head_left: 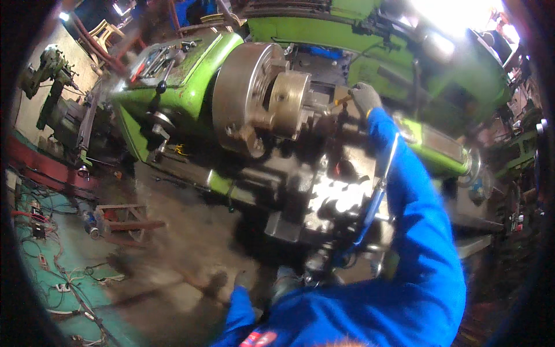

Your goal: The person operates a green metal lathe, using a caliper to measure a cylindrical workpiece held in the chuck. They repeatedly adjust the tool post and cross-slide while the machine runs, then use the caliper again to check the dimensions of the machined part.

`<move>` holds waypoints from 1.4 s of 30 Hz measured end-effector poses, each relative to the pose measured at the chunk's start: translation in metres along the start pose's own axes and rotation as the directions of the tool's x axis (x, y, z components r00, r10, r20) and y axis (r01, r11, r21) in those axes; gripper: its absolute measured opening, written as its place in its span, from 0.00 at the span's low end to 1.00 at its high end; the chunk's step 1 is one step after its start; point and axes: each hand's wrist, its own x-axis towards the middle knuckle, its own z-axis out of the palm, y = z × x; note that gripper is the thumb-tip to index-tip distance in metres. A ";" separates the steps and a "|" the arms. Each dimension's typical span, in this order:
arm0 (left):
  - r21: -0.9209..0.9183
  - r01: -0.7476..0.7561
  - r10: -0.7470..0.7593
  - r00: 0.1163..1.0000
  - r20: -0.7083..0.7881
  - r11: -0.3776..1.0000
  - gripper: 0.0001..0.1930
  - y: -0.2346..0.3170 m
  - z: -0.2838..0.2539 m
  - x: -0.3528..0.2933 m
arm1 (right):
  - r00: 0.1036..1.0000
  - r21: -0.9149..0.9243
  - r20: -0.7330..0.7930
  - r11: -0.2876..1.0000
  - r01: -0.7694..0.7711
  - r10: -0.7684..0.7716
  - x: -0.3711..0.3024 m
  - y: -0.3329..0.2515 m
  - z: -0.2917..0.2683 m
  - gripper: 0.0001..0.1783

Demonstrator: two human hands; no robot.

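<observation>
My right hand (365, 98), in a grey glove, reaches to the far side of a green lathe. Its fingers are closed round a short tool with a yellow handle (343, 101), whose tip points left toward the workpiece; its exact kind is not clear. The workpiece, a brass-coloured metal ring (291, 104), is clamped in the large steel chuck (240, 95). Low in front of my body hangs my gloved left hand (243, 280), away from the machine. It is small and dim here, so its fingers cannot be made out.
Below my right arm are the lathe's carriage (341, 196) and a blue-handled bar (372, 213). Hand tools (156, 61) lie on the green headstock (199, 75), beside an upright lever. Cables (69, 277) spread over the green floor at left, near a rusty metal frame (124, 222).
</observation>
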 end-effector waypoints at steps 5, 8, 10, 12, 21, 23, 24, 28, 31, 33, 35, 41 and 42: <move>-0.451 0.277 -0.221 0.960 0.173 0.849 0.18 0.007 -0.022 -0.028 | 0.975 -0.185 0.218 0.980 0.076 -0.035 0.021 0.006 -0.010 0.13; -0.483 0.342 -0.257 0.937 0.236 0.806 0.18 0.015 -0.033 -0.047 | 0.974 0.013 0.220 0.998 -0.060 0.056 0.024 0.002 -0.014 0.15; -0.486 0.357 -0.261 0.931 0.256 0.798 0.18 0.018 -0.040 -0.055 | 0.968 0.062 0.230 0.991 -0.114 0.097 0.021 0.000 -0.017 0.17; -0.496 0.378 -0.278 0.923 0.267 0.782 0.19 0.026 -0.043 -0.060 | 0.937 0.122 0.304 0.968 -0.218 0.173 0.022 -0.014 -0.024 0.18; -0.507 0.432 -0.329 0.901 0.284 0.746 0.19 0.044 -0.064 -0.083 | 0.941 0.159 0.298 0.963 -0.217 0.162 0.011 -0.023 -0.049 0.23; -0.515 0.439 -0.337 0.898 0.283 0.737 0.20 0.047 -0.068 -0.084 | 0.952 0.185 0.250 0.957 -0.224 0.175 0.006 -0.015 -0.047 0.23; -0.518 0.442 -0.342 0.897 0.281 0.732 0.20 0.047 -0.070 -0.085 | 0.951 0.263 0.206 0.923 -0.280 0.230 0.003 -0.011 -0.040 0.23; -0.519 0.462 -0.354 0.886 0.299 0.719 0.20 0.052 -0.070 -0.099 | 0.937 0.408 0.171 0.844 -0.348 0.304 -0.012 -0.015 -0.035 0.23; -0.512 0.479 -0.349 0.876 0.334 0.713 0.21 0.058 -0.068 -0.118 | 0.938 0.472 0.142 0.811 -0.344 0.315 -0.025 -0.026 -0.051 0.21; -0.500 0.488 -0.352 0.870 0.345 0.715 0.21 0.059 -0.065 -0.129 | 0.941 0.510 0.092 0.796 -0.326 0.326 -0.031 -0.029 -0.048 0.22; -0.493 0.496 -0.355 0.865 0.355 0.715 0.21 0.058 -0.062 -0.134 | 0.942 0.515 0.100 0.793 -0.325 0.320 -0.038 -0.034 -0.052 0.22; -0.474 0.501 -0.381 0.863 0.331 0.724 0.22 0.047 -0.065 -0.116 | 0.943 0.428 0.142 0.841 -0.332 0.300 -0.052 -0.042 -0.079 0.21; -0.458 0.500 -0.389 0.864 0.319 0.735 0.22 0.044 -0.066 -0.108 | 0.939 0.431 0.149 0.835 -0.343 0.310 -0.052 -0.043 -0.083 0.21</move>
